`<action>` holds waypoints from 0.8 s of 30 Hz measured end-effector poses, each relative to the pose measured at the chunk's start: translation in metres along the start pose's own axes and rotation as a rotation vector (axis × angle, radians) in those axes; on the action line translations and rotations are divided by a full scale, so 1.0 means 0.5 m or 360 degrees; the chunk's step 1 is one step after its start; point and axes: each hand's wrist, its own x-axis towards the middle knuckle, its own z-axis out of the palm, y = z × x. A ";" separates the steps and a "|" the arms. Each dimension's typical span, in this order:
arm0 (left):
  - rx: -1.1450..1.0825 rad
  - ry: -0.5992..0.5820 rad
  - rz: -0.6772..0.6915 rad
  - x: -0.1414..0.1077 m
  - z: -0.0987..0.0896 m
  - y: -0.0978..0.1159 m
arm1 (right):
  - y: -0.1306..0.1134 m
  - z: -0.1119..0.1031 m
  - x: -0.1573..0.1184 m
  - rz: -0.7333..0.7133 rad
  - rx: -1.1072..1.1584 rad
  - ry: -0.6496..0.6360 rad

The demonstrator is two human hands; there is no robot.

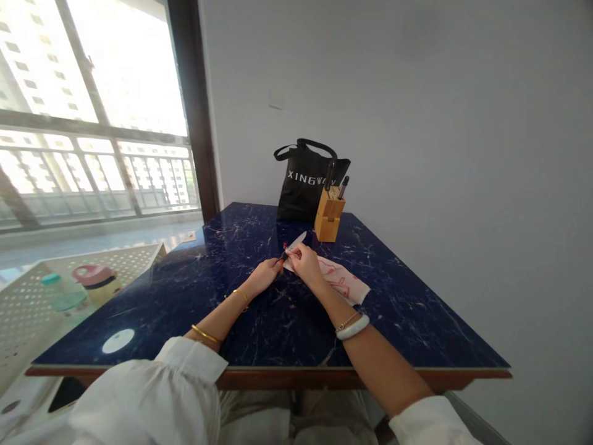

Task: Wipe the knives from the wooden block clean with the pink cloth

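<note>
My white sleeves [148, 395] run in from the bottom of the view, with gold bangles [206, 334] on my left arm and a pale jade bangle [353, 327] on my right wrist. My left hand [264, 276] and right hand [306, 264] meet above the table, closed around a small kitchen knife [296, 242]. My right fingers [293, 252] are curled together on it near where the blade meets the black handle, and my left fingers [277, 262] are pinched on the handle. They hide most of the handle, and I can't make out exactly where each fingertip lands. There are small red marks by the blade, too small to tell what they are.

The blade points away from me, above a crumpled white cloth [340, 281] with red streaks, which lies under my right hand on the dark blue marble tabletop [231, 241]. Farther off stand a wooden knife block [330, 213] holding dark handles and, just behind it, a black tote bag [303, 179]. To my left, a bright window [92, 111] fills the wall.
</note>
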 end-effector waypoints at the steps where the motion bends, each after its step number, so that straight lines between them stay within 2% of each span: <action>1: 0.0010 0.0002 0.0004 0.000 0.000 0.000 | 0.000 0.000 0.000 0.0001 -0.0018 -0.0004; 7: 0.0031 -0.0011 0.0027 0.002 0.003 -0.005 | -0.008 -0.002 0.001 -0.0078 0.0043 0.0019; 15: -0.0039 -0.0032 0.0023 0.001 0.002 -0.006 | -0.008 -0.010 -0.006 -0.0127 0.0074 -0.0049; 21: -0.0074 -0.0065 0.0024 0.000 0.002 -0.005 | 0.013 -0.016 0.007 -0.0025 -0.0074 0.0121; 24: -0.0099 -0.0065 0.0009 0.001 0.003 -0.006 | 0.010 -0.012 0.003 -0.0112 -0.0019 0.0009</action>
